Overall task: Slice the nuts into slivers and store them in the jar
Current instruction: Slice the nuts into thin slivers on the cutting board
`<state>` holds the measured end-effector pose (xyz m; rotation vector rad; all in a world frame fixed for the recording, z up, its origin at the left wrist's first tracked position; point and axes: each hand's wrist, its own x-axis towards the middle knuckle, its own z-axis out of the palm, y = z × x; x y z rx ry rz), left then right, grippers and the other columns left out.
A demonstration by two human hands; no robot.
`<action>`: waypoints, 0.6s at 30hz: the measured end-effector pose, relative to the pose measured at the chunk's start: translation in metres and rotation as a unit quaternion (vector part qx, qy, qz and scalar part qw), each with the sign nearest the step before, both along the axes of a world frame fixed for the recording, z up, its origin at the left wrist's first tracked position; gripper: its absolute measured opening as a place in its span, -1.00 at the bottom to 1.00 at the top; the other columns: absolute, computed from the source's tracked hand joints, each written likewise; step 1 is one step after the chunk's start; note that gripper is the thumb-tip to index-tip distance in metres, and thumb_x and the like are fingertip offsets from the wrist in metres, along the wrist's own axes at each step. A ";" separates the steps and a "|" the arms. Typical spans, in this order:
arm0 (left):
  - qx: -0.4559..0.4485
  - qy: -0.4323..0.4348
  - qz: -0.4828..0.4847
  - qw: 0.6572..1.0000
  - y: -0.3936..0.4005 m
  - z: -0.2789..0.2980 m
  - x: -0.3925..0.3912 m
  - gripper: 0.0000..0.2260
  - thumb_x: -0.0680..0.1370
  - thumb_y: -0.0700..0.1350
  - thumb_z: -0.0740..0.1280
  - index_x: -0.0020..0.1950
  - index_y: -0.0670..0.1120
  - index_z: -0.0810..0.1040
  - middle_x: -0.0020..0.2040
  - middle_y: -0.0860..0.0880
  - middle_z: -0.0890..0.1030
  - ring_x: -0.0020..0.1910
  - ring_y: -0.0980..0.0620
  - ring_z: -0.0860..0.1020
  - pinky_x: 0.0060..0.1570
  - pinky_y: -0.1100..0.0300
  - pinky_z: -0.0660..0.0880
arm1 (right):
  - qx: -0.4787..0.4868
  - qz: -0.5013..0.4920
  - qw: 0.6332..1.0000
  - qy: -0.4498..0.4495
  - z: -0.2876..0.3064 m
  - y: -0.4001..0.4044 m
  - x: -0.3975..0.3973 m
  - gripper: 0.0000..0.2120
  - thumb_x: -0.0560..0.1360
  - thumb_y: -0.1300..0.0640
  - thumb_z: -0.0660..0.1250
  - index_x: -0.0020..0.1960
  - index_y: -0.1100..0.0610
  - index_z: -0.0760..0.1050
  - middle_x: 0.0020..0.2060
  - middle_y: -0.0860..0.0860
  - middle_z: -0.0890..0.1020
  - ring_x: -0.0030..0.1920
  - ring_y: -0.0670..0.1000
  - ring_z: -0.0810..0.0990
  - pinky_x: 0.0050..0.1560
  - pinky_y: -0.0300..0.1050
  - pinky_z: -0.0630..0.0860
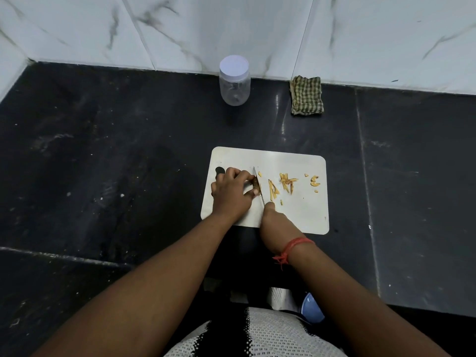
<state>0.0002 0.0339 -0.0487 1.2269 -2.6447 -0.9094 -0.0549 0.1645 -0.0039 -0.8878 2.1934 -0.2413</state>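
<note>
Left hand (231, 189): fingers curled down on a brown nut (255, 186), pinning it to the cutting board (304, 215) near the board's left end.
Knife (258, 185): blade set against the nut, just right of the left fingertips, edge down on the board.
Right hand (273, 217): closed round the knife handle, which is mostly hidden under the hand; a red thread circles that wrist.
Slivers (286, 182): several pale yellow strips lie scattered across the board to the right of the blade, in small loose groups.
Jar (234, 81): clear plastic, white lid on, standing well apart from the board at the back by the marble wall; whether anything lies inside is hard to tell.
Progress: cutting appears partly done, with one nut under the blade; gathering the slivers, opening the jar and filling it all seem left.
Around: a folded checked cloth (307, 96) sits right of the jar on the dark surface (103, 163).
In the way: nothing lies between board and jar; only the lid blocks storing.
</note>
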 end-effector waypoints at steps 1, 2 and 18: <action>0.000 0.002 0.001 1.000 0.000 0.000 0.000 -0.74 0.52 0.08 0.41 0.20 0.12 0.56 0.21 0.08 0.43 0.26 -0.04 0.34 0.19 0.05 0.17 | -0.003 0.006 1.000 -0.001 0.001 0.006 0.002 -0.73 0.52 0.39 0.05 0.22 0.28 0.22 -0.26 0.14 0.51 -0.34 0.08 0.44 -0.28 -0.06 0.34; -0.002 0.003 0.001 1.000 -0.001 0.000 0.000 -0.73 0.52 0.08 0.41 0.21 0.12 0.56 0.21 0.08 0.43 0.26 -0.04 0.34 0.19 0.05 0.17 | -0.006 0.009 1.000 -0.002 0.000 0.010 0.003 -0.75 0.52 0.39 0.05 0.19 0.27 0.22 -0.31 0.09 0.46 -0.37 0.06 0.42 -0.28 -0.06 0.35; 0.005 0.003 -0.007 1.000 -0.002 0.003 0.003 -0.77 0.54 0.07 0.41 0.19 0.13 0.56 0.23 0.08 0.42 0.29 -0.03 0.33 0.20 0.09 0.14 | 0.007 0.014 1.000 0.008 -0.001 0.040 0.023 -0.77 0.55 0.37 0.06 0.18 0.23 0.25 -0.29 0.07 0.49 -0.29 0.09 0.51 -0.23 -0.02 0.43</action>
